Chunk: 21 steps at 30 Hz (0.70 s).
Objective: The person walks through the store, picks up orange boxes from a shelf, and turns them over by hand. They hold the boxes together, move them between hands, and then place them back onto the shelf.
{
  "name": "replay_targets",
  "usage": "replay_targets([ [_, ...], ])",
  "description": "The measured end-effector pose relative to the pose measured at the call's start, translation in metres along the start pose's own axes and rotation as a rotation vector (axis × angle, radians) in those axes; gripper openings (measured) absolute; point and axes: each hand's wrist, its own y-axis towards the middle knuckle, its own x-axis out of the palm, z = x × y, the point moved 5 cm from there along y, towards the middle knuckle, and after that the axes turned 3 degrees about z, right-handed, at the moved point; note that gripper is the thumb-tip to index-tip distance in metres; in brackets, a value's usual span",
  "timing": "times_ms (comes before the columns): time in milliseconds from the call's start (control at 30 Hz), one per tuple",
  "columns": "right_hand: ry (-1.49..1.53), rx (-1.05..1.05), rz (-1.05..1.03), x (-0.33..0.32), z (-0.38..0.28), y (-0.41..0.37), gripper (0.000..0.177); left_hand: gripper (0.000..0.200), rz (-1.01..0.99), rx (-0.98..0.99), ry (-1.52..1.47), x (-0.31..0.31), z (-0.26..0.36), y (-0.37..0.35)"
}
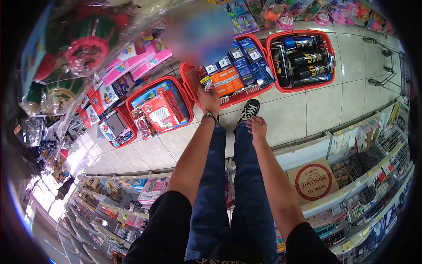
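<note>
My left hand [209,99] reaches into the left end of a red basket [225,104] on the floor. Its fingers are bent and closed beside a small yellow-and-black packet [205,81]; what lies between them is too small to make out. Orange boxes [227,81] sit right of these fingers, with dark blue boxes [244,71] stacked beyond and beside them. My right hand [257,128] hangs over my knee, near my black-and-white shoe [249,110]. Its fingers are loosely curled and apart, holding nothing.
On the right, another red basket [302,89] holds several spray cans [309,57]. To the left, a red basket [189,115] carries a red-and-white box [161,111]. Shelves with a ring light box [314,180] stand behind me. A wheeled metal frame [387,69] is at right.
</note>
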Motion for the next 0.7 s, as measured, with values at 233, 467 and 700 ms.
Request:
replay_targets([
  [233, 0.024, -0.195, -0.245, -0.077, -0.037, -0.063, 0.016, 0.053, -0.347, 0.092, 0.065, -0.156, -0.003, -0.100],
  [467, -0.103, -0.247, -0.231, -0.202, -0.107, -0.170, 0.017, 0.038, -0.364, -0.248, -0.014, -0.373, -0.054, -0.221],
  [700, -0.184, -0.245, -0.133, -0.284, -0.123, -0.209, 0.020, 0.047, -0.345, -0.700, -0.225, -0.491, -0.107, -0.350],
])
